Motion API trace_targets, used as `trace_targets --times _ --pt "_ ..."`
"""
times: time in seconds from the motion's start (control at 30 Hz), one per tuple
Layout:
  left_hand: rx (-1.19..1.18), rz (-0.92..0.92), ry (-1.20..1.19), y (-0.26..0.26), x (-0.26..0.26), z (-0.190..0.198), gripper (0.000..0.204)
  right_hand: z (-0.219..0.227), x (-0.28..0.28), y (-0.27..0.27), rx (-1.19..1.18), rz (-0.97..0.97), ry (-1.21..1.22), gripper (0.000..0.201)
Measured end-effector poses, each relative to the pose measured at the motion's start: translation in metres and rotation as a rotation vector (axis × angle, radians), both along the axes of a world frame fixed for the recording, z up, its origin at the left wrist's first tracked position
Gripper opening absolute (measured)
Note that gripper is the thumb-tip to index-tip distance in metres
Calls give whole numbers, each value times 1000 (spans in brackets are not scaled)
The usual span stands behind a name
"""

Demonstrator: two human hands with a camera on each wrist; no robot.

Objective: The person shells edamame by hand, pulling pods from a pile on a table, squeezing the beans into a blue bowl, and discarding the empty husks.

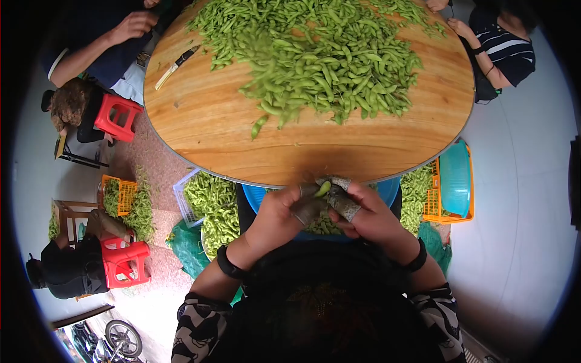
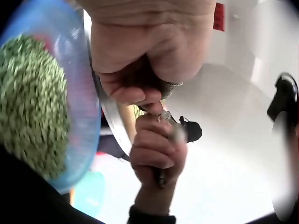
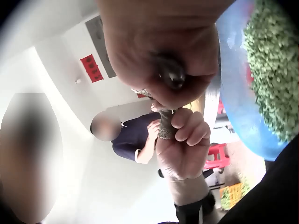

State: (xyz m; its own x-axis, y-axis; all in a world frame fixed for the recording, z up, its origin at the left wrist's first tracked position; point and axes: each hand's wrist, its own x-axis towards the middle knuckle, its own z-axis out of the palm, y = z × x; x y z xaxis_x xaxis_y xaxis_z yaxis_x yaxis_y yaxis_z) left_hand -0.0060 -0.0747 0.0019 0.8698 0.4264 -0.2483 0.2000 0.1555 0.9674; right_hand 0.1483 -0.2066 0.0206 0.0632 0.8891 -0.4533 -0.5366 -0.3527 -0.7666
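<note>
A green pod [image 1: 325, 188] is pinched between both hands at the table's front edge. The left hand [image 1: 275, 212] has a grey-brown cover on its thumb, which lies against the pod. Opposite it, the right hand [image 1: 372, 213] wears speckled grey covers on thumb and finger, also on the pod. In the left wrist view the left hand [image 2: 149, 51] meets the right hand [image 2: 156, 147] at the fingertips. The right wrist view shows something dark and shiny [image 3: 175, 77] in the curled right hand [image 3: 159, 51]; what it is, I cannot tell.
A heap of pods [image 1: 327, 60] and a knife [image 1: 177, 68] lie on the round wooden table [image 1: 206, 133]. Below the hands is a blue basin [image 2: 84, 93] of green beans. Crates and sacks flank the legs. Several people sit or stand around.
</note>
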Motion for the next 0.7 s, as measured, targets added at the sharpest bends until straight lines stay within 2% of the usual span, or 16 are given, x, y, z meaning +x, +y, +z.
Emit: trace_targets --times 0.07,0.1,0.17,0.2,0.3,0.37,0.4,0.47,0.5,0.57,0.6,0.67,0.7 --pt "824 30 -143 -2 1 -7 22 -1 -2 -1 10 14 -193 42" --pt "825 30 -143 -2 2 -5 22 -3 -3 0 11 14 -193 42" --pt "1329 45 -91 0 5 2 26 -9 -6 2 154 -28 -390 43" --pt "1331 48 -91 0 5 2 26 -8 -7 3 156 -26 -391 43" --pt "1211 77 -68 -2 7 -4 30 -6 -8 4 167 -60 -405 40" --pt "969 151 -213 -3 9 -12 24 -7 -10 4 176 -92 -386 40" --pt "969 150 -211 -5 10 -14 24 -7 -10 3 176 -94 -384 40" --pt "257 169 -178 -8 10 -17 14 -6 -10 1 92 -120 -135 39" --pt "256 167 -177 -6 9 -15 14 -8 -8 -1 91 -122 -134 39" --pt "-615 91 -192 0 4 -6 17 -14 1 -8 31 -96 134 38" --pt "-616 93 -191 1 1 -5 17 -11 5 -9 30 -96 135 38" --pt "-289 -35 -97 3 -4 -3 20 -4 12 -10 -73 -18 -55 30" --pt "-291 -37 -94 1 -4 -5 20 -13 9 -7 -75 -20 -52 30"
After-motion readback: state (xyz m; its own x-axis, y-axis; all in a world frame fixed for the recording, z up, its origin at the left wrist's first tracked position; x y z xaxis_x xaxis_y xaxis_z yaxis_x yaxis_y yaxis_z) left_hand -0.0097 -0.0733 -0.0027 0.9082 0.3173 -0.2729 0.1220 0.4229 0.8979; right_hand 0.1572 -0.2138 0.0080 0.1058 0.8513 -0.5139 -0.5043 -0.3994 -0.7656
